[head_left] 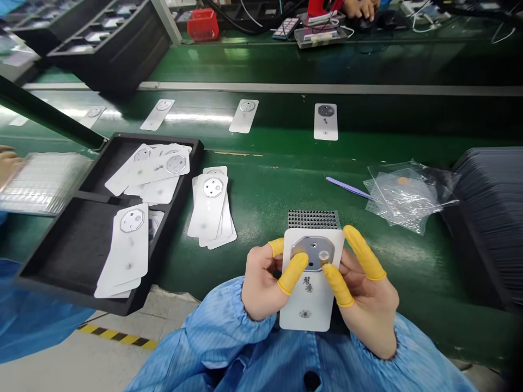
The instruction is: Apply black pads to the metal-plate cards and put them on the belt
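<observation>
A white phone back cover (305,296) with a grey octagonal camera plate (304,247) is held upright in front of my chest. My left hand (267,283) pinches its left edge, with the yellow-cotted thumb lying on the camera plate. My right hand (368,294) grips the right edge; its thumb presses beside a small clear round piece (324,256) on the plate, while the index finger stands raised at the top corner. Its other fingers are partly hidden behind the cover. Just beyond the cover is a block with rows of small holes (312,219).
Left of my hands, more back covers (210,209) lie stacked, and a black tray (53,256) holds others. Several covers (326,122) lie spaced along the green belt. On the right are purple tweezers (349,188), clear film (404,198) and dark stacked trays (490,218). Co-workers' hands (362,8) show.
</observation>
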A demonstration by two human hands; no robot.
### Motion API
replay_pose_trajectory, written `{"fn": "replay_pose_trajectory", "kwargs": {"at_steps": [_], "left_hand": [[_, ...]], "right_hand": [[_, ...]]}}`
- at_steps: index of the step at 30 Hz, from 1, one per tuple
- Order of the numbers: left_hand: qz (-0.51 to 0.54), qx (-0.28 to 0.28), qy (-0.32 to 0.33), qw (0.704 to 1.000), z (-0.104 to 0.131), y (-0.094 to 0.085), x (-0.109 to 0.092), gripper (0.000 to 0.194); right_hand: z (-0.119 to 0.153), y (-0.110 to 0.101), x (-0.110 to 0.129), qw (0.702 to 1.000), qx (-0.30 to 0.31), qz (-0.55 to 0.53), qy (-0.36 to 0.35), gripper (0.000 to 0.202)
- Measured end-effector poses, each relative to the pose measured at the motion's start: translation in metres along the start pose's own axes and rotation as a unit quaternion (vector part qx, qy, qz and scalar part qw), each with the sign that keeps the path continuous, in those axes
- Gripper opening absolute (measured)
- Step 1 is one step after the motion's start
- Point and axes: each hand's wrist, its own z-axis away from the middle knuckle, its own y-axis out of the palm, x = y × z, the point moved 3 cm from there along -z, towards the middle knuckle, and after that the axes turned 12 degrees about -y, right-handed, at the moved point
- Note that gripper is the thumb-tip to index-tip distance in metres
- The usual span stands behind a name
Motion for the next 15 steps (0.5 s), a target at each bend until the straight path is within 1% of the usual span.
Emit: {"fn": "replay_pose_trajectory", "kwargs": {"at_steps": [2, 4, 6, 7, 8, 9, 10, 11, 12, 13, 14, 15], "left_hand": [[0.007, -0.01, -0.015, 1.0, -0.001, 0.002, 0.003, 0.017], [0.017, -0.012, -0.048, 0.999, -0.003, 0.001, 0.007, 0.024], [0.006, 0.0, -0.093, 0.996, -0.01, -0.007, 0.009, 0.03], [-0.012, -0.002, -0.107, 0.994, -0.015, -0.017, 0.007, 0.034], [-0.043, -0.014, -0.11, 0.993, -0.021, -0.032, 0.002, 0.038], [-0.089, -0.042, -0.103, 0.99, -0.028, -0.052, -0.005, 0.042], [-0.153, -0.088, -0.08, 0.981, -0.036, -0.075, -0.014, 0.044], [-0.238, -0.139, -0.05, 0.96, -0.044, -0.1, -0.026, 0.045], [-0.337, -0.21, -0.028, 0.917, -0.053, -0.125, -0.037, 0.044], [-0.436, -0.287, -0.031, 0.852, -0.061, -0.148, -0.047, 0.043], [-0.467, -0.323, -0.034, 0.822, -0.07, -0.168, -0.053, 0.043], [-0.492, -0.353, -0.037, 0.795, -0.078, -0.184, -0.058, 0.043]], "right_hand": [[0.004, 0.001, -0.003, 1.0, 0.0, 0.013, 0.006, 0.063], [0.006, 0.001, -0.006, 1.0, 0.013, 0.012, 0.017, 0.06], [0.004, 0.001, -0.011, 0.997, 0.068, -0.006, 0.029, 0.059], [-0.001, 0.0, -0.015, 0.994, 0.108, -0.007, 0.03, 0.059], [-0.01, -0.002, -0.02, 0.988, 0.15, 0.006, 0.029, 0.06], [-0.023, -0.005, -0.026, 0.981, 0.188, 0.038, 0.026, 0.062], [-0.042, -0.009, -0.033, 0.972, 0.217, 0.089, 0.026, 0.064], [-0.066, -0.013, -0.042, 0.96, 0.233, 0.156, 0.03, 0.066], [-0.095, -0.016, -0.051, 0.944, 0.239, 0.222, 0.042, 0.069], [-0.126, -0.02, -0.06, 0.925, 0.225, 0.3, 0.064, 0.073], [-0.16, -0.023, -0.07, 0.895, 0.203, 0.384, 0.097, 0.075], [-0.192, -0.022, -0.078, 0.882, 0.175, 0.424, 0.111, 0.076]]}}
